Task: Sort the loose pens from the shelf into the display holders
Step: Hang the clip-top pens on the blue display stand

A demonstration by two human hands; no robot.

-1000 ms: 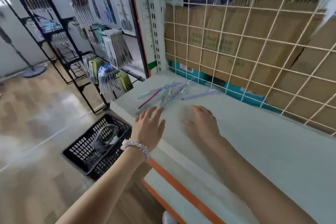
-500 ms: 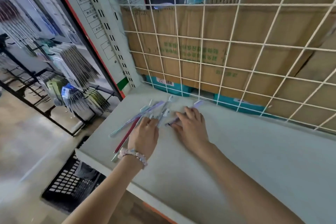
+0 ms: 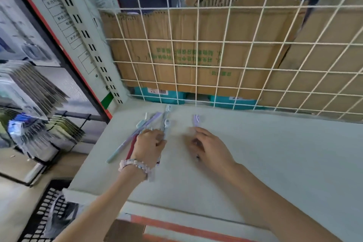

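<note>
Several loose pens (image 3: 166,119) lie in a pile at the back left of a white shelf (image 3: 275,163): purple, pale blue and a red one (image 3: 131,148). My left hand (image 3: 149,144), with a bead bracelet at the wrist, rests on the pile and its fingers curl round some of the pens. To the right, my right hand (image 3: 209,148) curls over a single purple pen (image 3: 196,120); the pen's cap end sticks out past the fingers and its tip shows under the palm. No display holder is in view.
A white wire grid (image 3: 216,67) backs the shelf, with cardboard boxes (image 3: 186,55) behind it. Racks of packaged stationery (image 3: 37,100) hang at the left. A black plastic crate (image 3: 45,214) sits on the floor below the shelf's left corner.
Both hands reached forward from the shelf's front edge to the pens. The left hand has curled onto the pile and the right hand has closed over the purple pen.
</note>
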